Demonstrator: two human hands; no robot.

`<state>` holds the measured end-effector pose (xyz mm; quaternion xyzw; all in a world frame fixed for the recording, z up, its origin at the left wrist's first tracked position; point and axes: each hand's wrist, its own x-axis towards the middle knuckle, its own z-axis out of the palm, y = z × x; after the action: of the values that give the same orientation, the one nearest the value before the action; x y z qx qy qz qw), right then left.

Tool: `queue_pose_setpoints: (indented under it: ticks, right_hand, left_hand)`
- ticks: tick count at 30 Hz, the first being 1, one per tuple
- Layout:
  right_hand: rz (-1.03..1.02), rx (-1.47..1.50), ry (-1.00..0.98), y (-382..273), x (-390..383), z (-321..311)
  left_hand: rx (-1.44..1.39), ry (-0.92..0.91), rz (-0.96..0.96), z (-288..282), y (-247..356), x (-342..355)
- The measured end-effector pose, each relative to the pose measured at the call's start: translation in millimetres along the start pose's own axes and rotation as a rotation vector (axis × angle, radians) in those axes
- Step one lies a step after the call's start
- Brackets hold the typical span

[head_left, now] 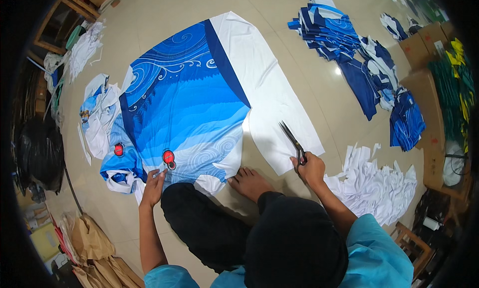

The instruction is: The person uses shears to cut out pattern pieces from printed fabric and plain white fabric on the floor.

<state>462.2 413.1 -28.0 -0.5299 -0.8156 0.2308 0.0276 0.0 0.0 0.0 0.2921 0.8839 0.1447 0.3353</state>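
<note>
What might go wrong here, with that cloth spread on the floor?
The bare foot sits right by the edge of the printed blue fabric, so a shift might crease or drag it. The scissors in the right hand are over the white fabric; a slip could nick it.

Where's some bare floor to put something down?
Floor shows between the white panel and stacked blue pieces, and, farther off, between the printed blue panel and far-left scraps. It's crowded near the left hand, with crumpled cloth, and right of the right hand, with white offcuts.
</note>
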Motion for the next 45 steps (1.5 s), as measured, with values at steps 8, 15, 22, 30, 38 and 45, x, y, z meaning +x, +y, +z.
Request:
queue_pose_setpoints:
  ticks: [8, 15, 22, 30, 38, 45]
  right_hand:
    - [0.059, -0.015, -0.064, 16.6, -42.6, -8.9]
    - [0.123, 0.318, -0.183, -11.9, -28.4, -17.5]
    - [0.383, 0.862, -0.688, -57.6, 2.1, 5.9]
    - [0.395, 0.818, -0.697, -57.4, 10.3, 24.0]
    - [0.400, 0.809, -0.708, -59.1, 17.1, 25.0]
    - [0.364, 0.739, -0.679, -74.5, 35.5, 32.4]
  left_hand:
    - [-0.004, -0.211, -0.225, -12.8, 1.5, -3.1]
    - [0.069, 0.211, 0.269, 35.8, 153.5, 51.2]
    - [-0.005, 0.291, 0.607, 144.7, 269.7, 96.5]
    - [-0.086, 0.485, 0.592, 178.7, 274.7, 119.8]
    - [-0.145, 0.447, 0.541, 175.2, 278.0, 115.7]
    - [-0.149, 0.405, 0.514, 174.5, 278.2, 113.4]
